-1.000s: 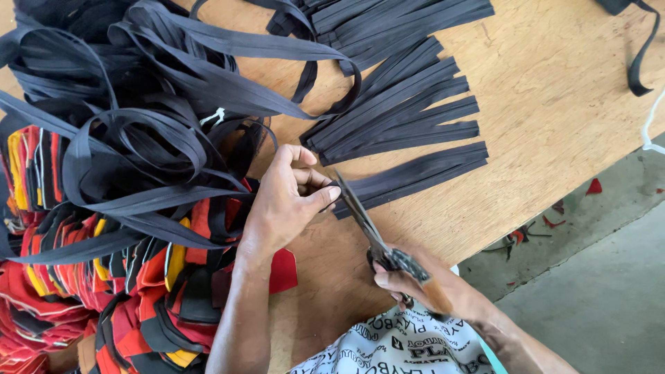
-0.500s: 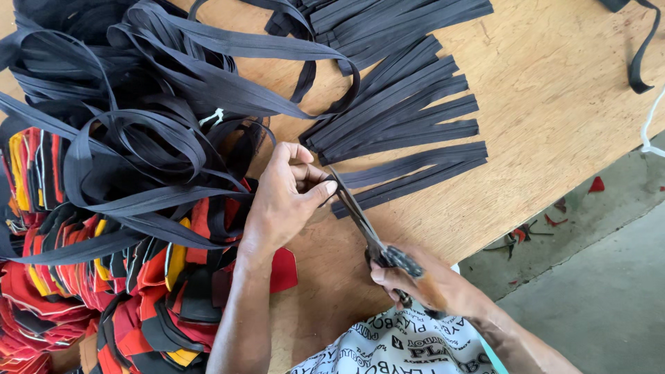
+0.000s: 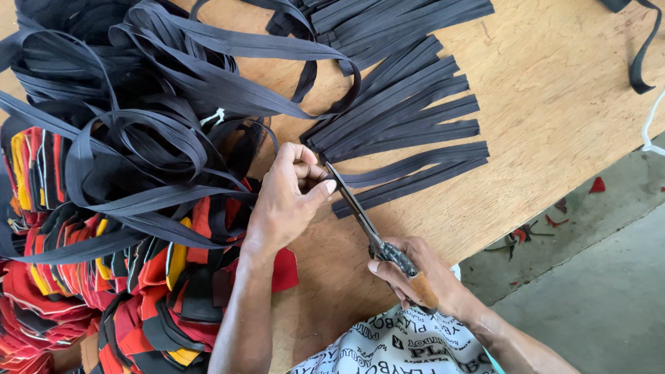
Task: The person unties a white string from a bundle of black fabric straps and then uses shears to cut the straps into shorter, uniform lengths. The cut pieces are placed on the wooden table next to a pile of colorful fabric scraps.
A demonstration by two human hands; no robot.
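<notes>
A plywood desk (image 3: 554,104) stands above a grey concrete floor (image 3: 609,305). The left hand (image 3: 287,197) has its grip pinched together on a black strap (image 3: 208,90). Just right of that pinch, the scissors (image 3: 364,218) run diagonally, blades at the strap. The right hand (image 3: 415,273) is clamped on their handles. Beyond the blades lie cut black strips (image 3: 409,131); left of the left hand sits a red, yellow and black fabric pile (image 3: 104,277).
</notes>
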